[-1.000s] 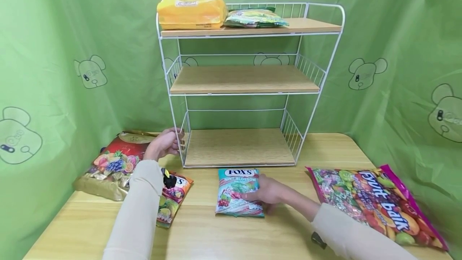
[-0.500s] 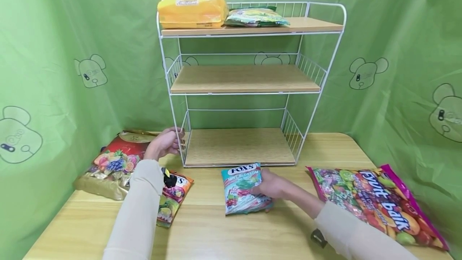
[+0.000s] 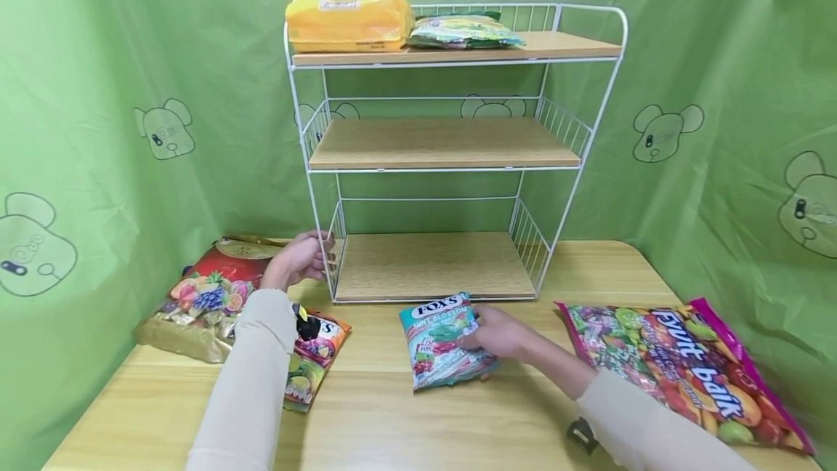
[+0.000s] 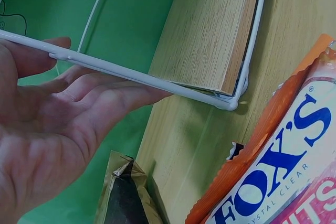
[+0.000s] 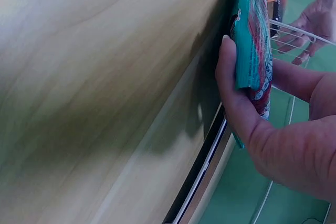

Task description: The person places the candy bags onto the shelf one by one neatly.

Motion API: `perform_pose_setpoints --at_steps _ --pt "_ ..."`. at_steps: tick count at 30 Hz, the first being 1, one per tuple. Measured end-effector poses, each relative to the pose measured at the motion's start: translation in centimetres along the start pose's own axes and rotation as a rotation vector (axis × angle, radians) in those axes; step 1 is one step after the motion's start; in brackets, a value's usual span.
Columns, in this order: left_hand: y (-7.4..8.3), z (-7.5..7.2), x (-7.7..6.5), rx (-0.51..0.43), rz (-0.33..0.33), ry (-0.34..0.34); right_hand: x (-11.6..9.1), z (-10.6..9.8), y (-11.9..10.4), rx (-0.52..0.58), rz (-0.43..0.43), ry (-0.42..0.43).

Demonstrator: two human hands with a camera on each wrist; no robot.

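Note:
My right hand (image 3: 500, 333) grips the right side of a blue-green bag of Fox's mint candy (image 3: 441, 344), thumb on its front and fingers underneath. In the right wrist view the candy bag (image 5: 252, 40) stands on edge between thumb and fingers, close over the tabletop. My left hand (image 3: 301, 260) holds the lower left front post of a white wire shelf rack (image 3: 323, 256). Seen from the left wrist, its fingers (image 4: 105, 90) reach behind the white post. An orange Fox's candy bag (image 3: 314, 365) lies below that hand, partly covered by the sleeve.
On the rack's top shelf sit a yellow package (image 3: 349, 20) and a green candy bag (image 3: 464, 31). A large red-and-gold bag (image 3: 209, 289) lies at the left, and a pink-edged Fruit Balk bag (image 3: 680, 369) at the right. Green cloth (image 3: 719, 57) surrounds the wooden table (image 3: 366, 427).
My right hand has lifted the mint candy bag's near-right side and turned it slightly, shifting it a little to the right. The left hand stays on the rack post.

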State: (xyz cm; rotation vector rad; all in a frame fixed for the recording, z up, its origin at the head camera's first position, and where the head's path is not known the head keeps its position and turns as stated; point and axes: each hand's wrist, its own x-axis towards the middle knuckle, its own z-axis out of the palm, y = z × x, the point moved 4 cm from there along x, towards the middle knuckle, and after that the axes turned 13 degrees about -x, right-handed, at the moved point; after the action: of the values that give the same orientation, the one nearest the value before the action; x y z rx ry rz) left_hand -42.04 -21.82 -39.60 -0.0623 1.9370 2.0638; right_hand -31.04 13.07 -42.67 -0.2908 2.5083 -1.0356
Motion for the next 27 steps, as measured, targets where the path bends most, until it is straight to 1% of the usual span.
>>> perform_pose_setpoints --at_steps 2,6,10,15,21,27 --pt "0.07 0.06 -0.05 -0.002 0.002 0.003 -0.07 -0.21 0.06 -0.006 0.020 0.015" --pt "0.15 0.20 -0.16 -0.001 0.005 0.002 -0.14 -0.73 0.04 -0.117 0.028 0.098" --pt "0.21 0.31 -0.38 0.013 0.004 0.002 -0.11 -0.93 -0.02 -0.172 0.026 0.141" --pt "0.22 0.29 -0.36 0.018 0.003 0.005 -0.09 -0.90 -0.02 -0.156 0.028 0.147" --pt "0.18 0.30 -0.19 0.009 0.004 0.003 0.03 -0.72 0.46 -0.111 0.044 0.155" --pt "0.02 0.30 -0.05 0.007 0.006 -0.001 -0.09 -0.64 0.65 -0.068 0.027 0.157"
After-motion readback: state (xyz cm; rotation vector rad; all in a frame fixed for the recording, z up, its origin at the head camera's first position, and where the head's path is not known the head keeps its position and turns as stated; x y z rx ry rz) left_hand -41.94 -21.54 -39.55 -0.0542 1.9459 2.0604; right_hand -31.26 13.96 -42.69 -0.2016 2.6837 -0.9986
